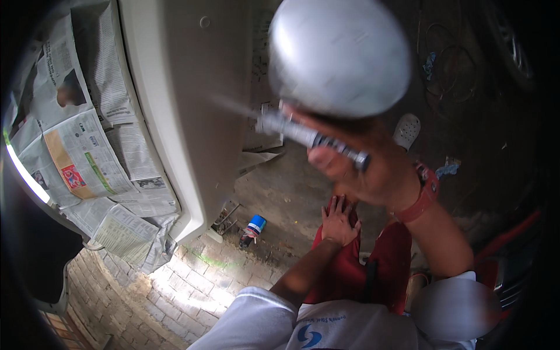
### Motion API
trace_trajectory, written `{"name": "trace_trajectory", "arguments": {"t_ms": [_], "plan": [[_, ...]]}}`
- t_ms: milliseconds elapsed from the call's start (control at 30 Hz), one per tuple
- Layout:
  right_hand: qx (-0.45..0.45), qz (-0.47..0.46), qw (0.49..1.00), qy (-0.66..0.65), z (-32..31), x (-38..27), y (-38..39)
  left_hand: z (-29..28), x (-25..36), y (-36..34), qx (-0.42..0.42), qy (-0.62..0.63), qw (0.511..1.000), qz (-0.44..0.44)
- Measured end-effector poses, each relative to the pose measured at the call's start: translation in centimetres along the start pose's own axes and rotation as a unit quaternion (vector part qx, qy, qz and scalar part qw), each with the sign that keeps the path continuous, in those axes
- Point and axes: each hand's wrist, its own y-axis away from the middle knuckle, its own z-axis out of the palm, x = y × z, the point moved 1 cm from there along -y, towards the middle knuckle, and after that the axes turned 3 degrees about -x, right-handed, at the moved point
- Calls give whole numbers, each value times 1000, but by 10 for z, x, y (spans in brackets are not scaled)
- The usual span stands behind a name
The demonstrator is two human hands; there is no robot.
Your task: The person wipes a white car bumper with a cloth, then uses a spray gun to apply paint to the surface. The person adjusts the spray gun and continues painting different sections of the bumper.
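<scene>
My right hand (364,166) is closed on a spray gun (303,137) with a white cup (338,55) on top, partly blurred. Its metal front points left at a light beige vehicle panel (207,140), and a faint streak of mist shows in front of the nozzle. My left hand (341,224) lies on my leg in red trousers, fingers spread, holding nothing.
Newspaper sheets (87,146) cover the panel's left side. A blue-topped can (255,227) stands on the ground below. A white clog (406,129), hoses (443,64), blue scraps (448,166) and a dark wheel (513,46) are to the right.
</scene>
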Motion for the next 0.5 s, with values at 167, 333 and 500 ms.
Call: {"name": "trace_trajectory", "arguments": {"t_ms": [167, 333, 500], "plan": [[-131, 62, 989, -29, -2, -11, -5, -4, -1, 0, -24, 25, 999, 11], [-40, 59, 992, -105, -9, -25, -39, -2, -1, 2, 20, 16, 1000, 7], [61, 53, 987, -140, -55, -60, -61, 1, -2, 0, 21, 1, 1000, 7]]}}
